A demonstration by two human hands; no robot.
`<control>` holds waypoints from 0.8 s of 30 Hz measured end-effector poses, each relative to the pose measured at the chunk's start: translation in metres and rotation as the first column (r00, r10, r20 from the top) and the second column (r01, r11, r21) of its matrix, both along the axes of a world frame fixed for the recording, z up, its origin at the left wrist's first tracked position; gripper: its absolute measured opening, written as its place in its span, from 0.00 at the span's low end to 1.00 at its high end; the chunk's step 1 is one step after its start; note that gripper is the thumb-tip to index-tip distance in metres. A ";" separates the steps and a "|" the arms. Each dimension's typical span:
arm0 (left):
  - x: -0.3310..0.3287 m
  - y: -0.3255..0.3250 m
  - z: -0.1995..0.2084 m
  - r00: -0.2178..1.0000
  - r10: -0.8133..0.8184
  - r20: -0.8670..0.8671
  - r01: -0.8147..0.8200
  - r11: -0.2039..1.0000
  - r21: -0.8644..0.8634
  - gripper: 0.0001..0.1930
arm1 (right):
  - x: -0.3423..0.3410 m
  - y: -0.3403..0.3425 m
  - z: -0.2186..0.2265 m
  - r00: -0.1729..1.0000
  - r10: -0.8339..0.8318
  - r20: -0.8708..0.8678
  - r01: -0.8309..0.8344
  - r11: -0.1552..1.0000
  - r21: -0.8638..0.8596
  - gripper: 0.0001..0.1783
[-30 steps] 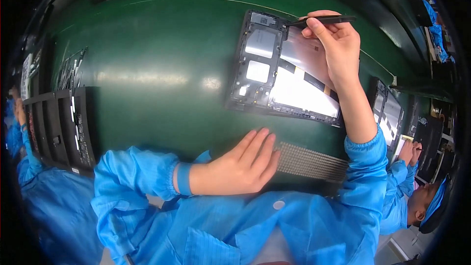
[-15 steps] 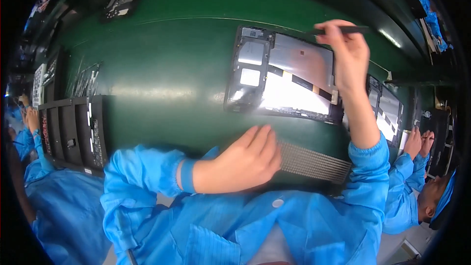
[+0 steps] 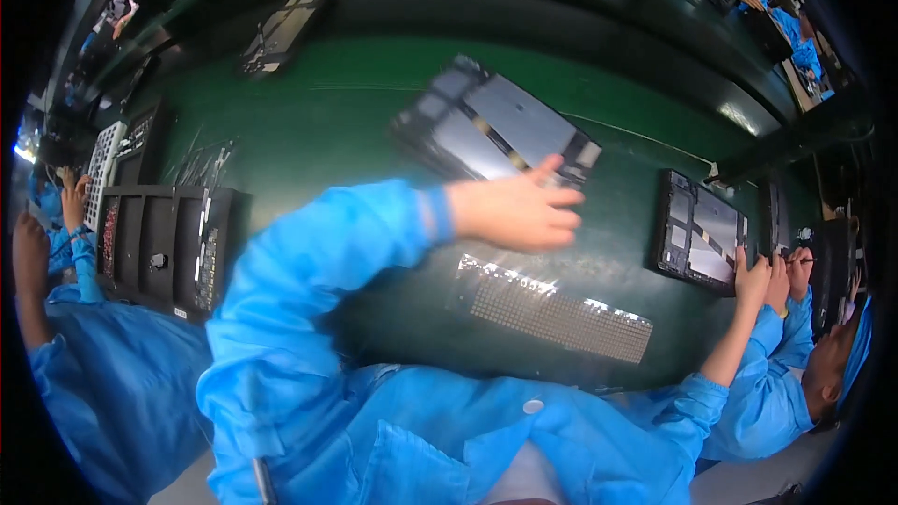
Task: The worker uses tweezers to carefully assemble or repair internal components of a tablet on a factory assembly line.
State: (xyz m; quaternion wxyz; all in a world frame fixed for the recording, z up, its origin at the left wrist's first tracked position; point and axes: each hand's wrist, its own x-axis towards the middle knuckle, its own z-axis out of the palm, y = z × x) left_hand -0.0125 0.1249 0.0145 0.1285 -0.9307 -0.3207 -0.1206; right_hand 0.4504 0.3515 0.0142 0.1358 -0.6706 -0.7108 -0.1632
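An opened tablet (image 3: 500, 126) with a silver inner plate lies tilted on the green table (image 3: 327, 131). My left hand (image 3: 519, 210), blurred and with its fingers stretched out, holds nothing and hovers at the tablet's near edge. My right forearm runs from the lower right to my right hand (image 3: 748, 281), which is at the near corner of a second opened tablet (image 3: 702, 234). Right beside it are another person's hands (image 3: 795, 271) and a thin dark tool. I cannot tell which hand holds the tool.
A ribbed grey mat (image 3: 561, 313) lies near the table's front edge. Black compartment trays (image 3: 159, 243) stand at the left, where another person in blue (image 3: 56, 224) works. A further opened device (image 3: 281, 33) lies at the far left. A person in blue sits at the right.
My left hand has lifted from the table's front edge and moved up to the tablet. My right hand has left that tablet and moved down to the right. The view has swung left.
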 end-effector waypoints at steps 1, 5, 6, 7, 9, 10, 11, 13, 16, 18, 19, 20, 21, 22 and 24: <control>-0.025 -0.006 0.004 0.998 0.016 0.062 -0.014 0.999 -0.034 0.07 | 0.015 0.007 0.000 0.998 0.046 -0.052 -0.051 0.994 -0.096 0.36; -0.110 -0.031 0.017 0.942 0.301 0.147 -0.297 0.954 -0.049 0.06 | 0.001 0.005 0.010 0.947 0.176 -0.270 -0.252 0.926 -0.282 0.36; -0.129 -0.034 0.016 0.915 0.382 0.133 -0.381 0.924 -0.033 0.06 | -0.003 0.004 0.012 0.914 0.211 -0.346 -0.326 0.890 -0.318 0.36; -0.145 -0.037 0.016 0.881 0.447 0.155 -0.449 0.893 -0.026 0.06 | -0.017 -0.002 0.009 0.877 0.308 -0.370 -0.418 0.867 -0.270 0.33; -0.172 -0.039 0.014 0.801 0.567 0.191 -0.572 0.819 -0.033 0.06 | -0.050 -0.016 0.010 0.837 0.318 -0.445 -0.475 0.826 -0.303 0.31; -0.183 -0.039 0.013 0.755 0.624 0.203 -0.629 0.776 -0.046 0.06 | -0.066 -0.022 0.007 0.807 0.362 -0.467 -0.521 0.808 -0.275 0.31; -0.190 -0.038 0.010 0.691 0.699 0.185 -0.701 0.710 -0.061 0.06 | -0.094 -0.037 0.014 0.794 0.355 -0.494 -0.541 0.783 -0.307 0.32; -0.192 -0.037 0.006 0.653 0.709 0.268 -0.731 0.682 -0.024 0.05 | -0.144 -0.061 0.018 0.764 0.364 -0.532 -0.579 0.752 -0.316 0.34; -0.146 -0.045 0.017 0.638 0.684 0.354 -0.727 0.686 -0.015 0.05 | -0.220 -0.089 0.022 0.749 0.403 -0.526 -0.616 0.716 -0.329 0.36; -0.089 -0.063 0.049 0.783 0.537 0.315 -0.574 0.818 0.035 0.07 | -0.249 -0.097 0.017 0.681 0.475 -0.557 -0.683 0.686 -0.250 0.36; -0.062 -0.076 0.055 0.826 0.433 0.361 -0.463 0.886 -0.003 0.08 | -0.266 -0.099 0.017 0.672 0.488 -0.557 -0.696 0.673 -0.249 0.37; -0.039 -0.091 0.061 0.909 0.313 0.275 -0.301 0.950 -0.087 0.08 | -0.277 -0.101 0.020 0.663 0.499 -0.558 -0.707 0.662 -0.249 0.38; -0.019 -0.104 0.070 0.942 0.306 0.140 -0.261 0.927 -0.270 0.10 | -0.282 -0.097 0.018 0.659 0.540 -0.524 -0.714 0.669 -0.208 0.38; -0.004 -0.115 0.058 0.939 0.326 0.115 -0.272 0.902 -0.335 0.11 | -0.285 -0.094 0.016 0.650 0.581 -0.489 -0.723 0.671 -0.164 0.38; 0.007 -0.133 0.051 0.923 0.385 0.006 -0.340 0.823 -0.454 0.25 | -0.285 -0.098 0.026 0.664 0.641 -0.385 -0.701 0.713 -0.022 0.30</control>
